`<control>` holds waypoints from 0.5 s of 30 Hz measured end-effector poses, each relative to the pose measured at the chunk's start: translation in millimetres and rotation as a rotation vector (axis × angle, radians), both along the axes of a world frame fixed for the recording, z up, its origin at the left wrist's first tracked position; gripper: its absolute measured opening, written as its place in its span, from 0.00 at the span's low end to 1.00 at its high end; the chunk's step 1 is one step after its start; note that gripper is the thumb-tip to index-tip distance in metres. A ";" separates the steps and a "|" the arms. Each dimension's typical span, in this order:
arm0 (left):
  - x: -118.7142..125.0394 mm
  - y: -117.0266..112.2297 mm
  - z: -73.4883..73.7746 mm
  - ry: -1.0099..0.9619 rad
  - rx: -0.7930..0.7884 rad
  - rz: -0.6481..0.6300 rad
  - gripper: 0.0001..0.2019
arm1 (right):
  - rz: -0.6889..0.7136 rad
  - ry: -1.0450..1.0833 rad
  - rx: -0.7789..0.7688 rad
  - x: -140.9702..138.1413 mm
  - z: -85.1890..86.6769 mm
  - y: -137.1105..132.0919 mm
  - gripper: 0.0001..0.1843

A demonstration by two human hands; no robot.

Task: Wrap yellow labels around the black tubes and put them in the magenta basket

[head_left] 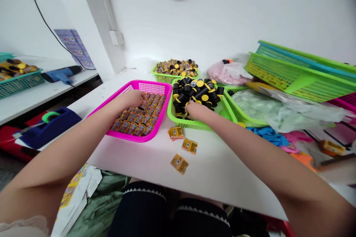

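Note:
My left hand (135,99) is inside a magenta basket (133,137), fingers pinched on a small dark cylinder (142,106). Rows of small labelled cylinders (136,117) fill the basket beneath it. My right hand (194,110) reaches into a green basket (191,124) heaped with black cylinders (204,92) that have yellow ends. Its fingers are curled at the near left of the heap, and whatever is in them is hidden. On the table before the baskets lie a small stack of yellow printed labels (175,132) and two separate pieces, a label (190,146) and another label (179,163).
Behind stands a green basket (169,78) of labelled cylinders. To the right are stacked baskets (294,77) and plastic bags (256,103). A blue tape dispenser (52,127) sits left; a blue heat gun (61,74) lies on the other table (25,109).

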State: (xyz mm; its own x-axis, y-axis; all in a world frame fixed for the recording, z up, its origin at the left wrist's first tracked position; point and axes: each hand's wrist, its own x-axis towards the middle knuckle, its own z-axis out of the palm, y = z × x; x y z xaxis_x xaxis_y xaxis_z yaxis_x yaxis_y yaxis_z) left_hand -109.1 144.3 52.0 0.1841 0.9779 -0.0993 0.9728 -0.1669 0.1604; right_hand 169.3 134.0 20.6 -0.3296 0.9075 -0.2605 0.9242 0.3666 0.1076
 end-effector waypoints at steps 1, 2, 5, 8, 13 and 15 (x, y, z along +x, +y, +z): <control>-1.2 -1.8 -0.3 0.016 -0.029 -0.021 0.13 | 0.010 0.002 0.008 1.9 0.1 -2.2 0.21; -1.7 -4.2 -0.6 0.030 -0.053 -0.047 0.11 | 0.020 0.005 0.013 4.0 0.3 -4.1 0.21; 2.0 -14.5 0.6 0.064 -0.063 -0.089 0.14 | 0.049 0.024 0.009 11.2 2.1 -7.9 0.21; 14.8 -37.1 5.5 0.102 0.051 -0.046 0.24 | 0.062 0.074 -0.012 20.8 4.0 -8.2 0.20; 62.3 -122.2 -15.7 0.059 0.492 -0.527 0.22 | 0.050 0.257 -0.028 42.0 3.6 -7.4 0.15; 81.1 -162.9 -44.9 0.116 0.455 -0.738 0.20 | 0.023 0.337 0.009 51.7 3.9 -11.8 0.15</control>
State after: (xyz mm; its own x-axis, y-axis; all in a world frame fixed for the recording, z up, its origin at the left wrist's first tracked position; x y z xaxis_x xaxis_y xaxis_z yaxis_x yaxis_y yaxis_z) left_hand -28.0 -18.7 7.1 0.7990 0.5619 0.2144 0.5968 -0.7846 -0.1680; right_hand 221.0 122.2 24.5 -0.4165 0.9004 -0.1254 0.8996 0.3883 -0.1997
